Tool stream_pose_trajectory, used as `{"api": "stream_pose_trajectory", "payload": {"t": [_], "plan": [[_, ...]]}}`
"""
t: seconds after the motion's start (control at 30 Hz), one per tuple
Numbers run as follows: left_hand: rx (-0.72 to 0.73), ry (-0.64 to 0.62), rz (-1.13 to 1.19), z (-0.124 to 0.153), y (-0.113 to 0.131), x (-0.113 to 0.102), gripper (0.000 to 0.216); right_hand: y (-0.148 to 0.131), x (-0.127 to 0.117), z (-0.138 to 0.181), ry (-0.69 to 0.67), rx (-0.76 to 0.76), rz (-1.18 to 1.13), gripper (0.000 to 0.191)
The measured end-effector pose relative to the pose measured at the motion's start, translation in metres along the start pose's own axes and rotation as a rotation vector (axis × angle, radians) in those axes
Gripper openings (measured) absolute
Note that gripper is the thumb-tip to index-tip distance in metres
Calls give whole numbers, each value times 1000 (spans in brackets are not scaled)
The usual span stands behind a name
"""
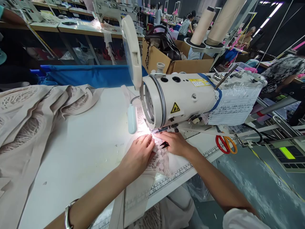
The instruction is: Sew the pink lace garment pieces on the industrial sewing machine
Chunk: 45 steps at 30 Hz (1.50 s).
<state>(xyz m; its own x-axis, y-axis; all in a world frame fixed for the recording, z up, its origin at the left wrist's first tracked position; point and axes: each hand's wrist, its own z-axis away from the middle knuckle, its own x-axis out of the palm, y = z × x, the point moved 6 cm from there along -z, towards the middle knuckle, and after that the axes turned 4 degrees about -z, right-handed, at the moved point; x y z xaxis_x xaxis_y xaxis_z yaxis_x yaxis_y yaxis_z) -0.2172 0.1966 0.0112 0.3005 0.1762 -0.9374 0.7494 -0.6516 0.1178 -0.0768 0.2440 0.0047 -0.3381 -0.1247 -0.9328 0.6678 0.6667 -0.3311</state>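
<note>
Beige lace fabric (161, 161) lies under the lit needle area of a white sewing machine (183, 98) and hangs over the table's front edge. My left hand (140, 153) presses on the lace with its fingers bent and close together, just left of the needle area. On the other side, my right hand (175, 143) has its fingertips at the fabric by the presser foot. Dark pointed tips of thread snips (164, 145) stick out from under that hand; their handle is hidden. The needle itself is lost in the glare.
More beige lace pieces (30, 127) are piled at the table's left. Scissors with red and orange handles (226, 144) lie at the right. A small lamp (132, 119) hangs beside the machine head. Behind stand thread cones (203, 27) and a cardboard box (190, 65); other people work farther back.
</note>
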Motion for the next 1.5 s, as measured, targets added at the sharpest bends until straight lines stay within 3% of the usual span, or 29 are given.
{"api": "stream_pose_trajectory", "payload": {"t": [0.43,0.63,0.83,0.97,1.07,1.23,1.5], "plan": [[38,16,119,-5,-17,-9,18,-3,-1,-1,-78,62,54,70],[34,4,190,-7,-35,-10,26,-7,-1,-2,-98,70,96,68],[57,42,68,-4,-32,-9,27,-6,1,-3,-5,-6,93,65],[186,7,30,-4,-17,-12,32,-6,0,-1,56,-74,63,42],[188,22,20,-4,-14,-15,33,-8,-4,0,116,-137,51,30],[176,30,105,-4,-15,-16,30,-19,-11,4,208,-293,-22,33],[68,9,98,-3,-29,-15,22,-16,-6,3,190,-277,-33,38]]}}
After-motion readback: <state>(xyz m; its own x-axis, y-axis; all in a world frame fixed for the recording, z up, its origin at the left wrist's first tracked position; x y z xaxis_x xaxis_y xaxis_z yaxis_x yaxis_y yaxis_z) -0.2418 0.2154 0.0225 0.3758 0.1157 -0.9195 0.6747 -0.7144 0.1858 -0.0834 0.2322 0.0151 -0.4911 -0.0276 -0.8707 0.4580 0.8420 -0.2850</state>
